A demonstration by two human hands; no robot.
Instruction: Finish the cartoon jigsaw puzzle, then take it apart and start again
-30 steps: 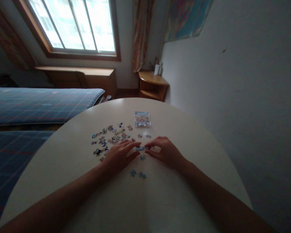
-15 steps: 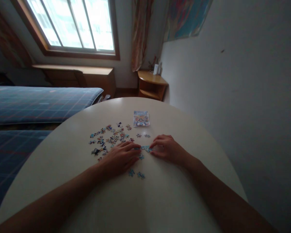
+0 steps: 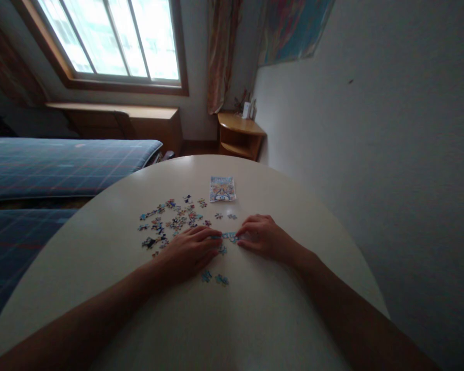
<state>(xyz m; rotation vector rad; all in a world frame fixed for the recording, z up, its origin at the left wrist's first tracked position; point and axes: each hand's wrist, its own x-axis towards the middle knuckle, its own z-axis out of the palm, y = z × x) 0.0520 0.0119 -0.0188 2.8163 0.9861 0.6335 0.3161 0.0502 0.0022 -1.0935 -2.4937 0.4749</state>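
Note:
A short row of light-blue jigsaw puzzle pieces lies on the round cream table, between my hands. My left hand rests palm down, its fingertips holding the row's left end and partly covering it. From the other side, my right hand curls its thumb and fingers around the right end. Just below the row sits another blue piece, close to my left fingers. Two more blue pieces, one on the left and one on the right, lie nearer to me.
Many loose puzzle pieces spread beyond my left hand. Two single pieces lie past the row. Farther back is a small printed picture sheet. A plaid mattress flanks the table at left, a white wall at right.
The right end of the row sits slightly differently, with my right fingers a little closer to it. The left hand keeps its place. The whole view has shifted slightly.

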